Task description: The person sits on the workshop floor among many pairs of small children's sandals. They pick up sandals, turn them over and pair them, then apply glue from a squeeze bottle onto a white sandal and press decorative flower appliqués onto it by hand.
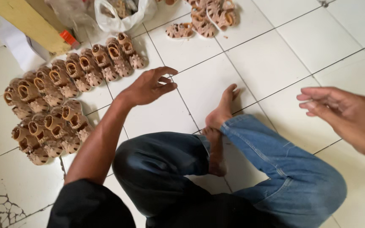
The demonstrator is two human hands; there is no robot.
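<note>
I sit cross-legged in blue jeans [284,164] on a white tiled floor [275,50]. My left hand [151,86] hovers palm down over the tiles, fingers loosely spread and empty, just right of two rows of small tan children's sandals [70,74]. The nearer row of sandals [49,131] lies by my left forearm. My right hand [347,116] is raised at the right edge, fingers slightly curled, holding nothing.
A loose pile of sandals [208,17] lies at the top centre. A white plastic bag [121,14] sits beside it. A yellow wooden beam [26,21] slants across the top left. My bare foot [222,112] rests on the tiles.
</note>
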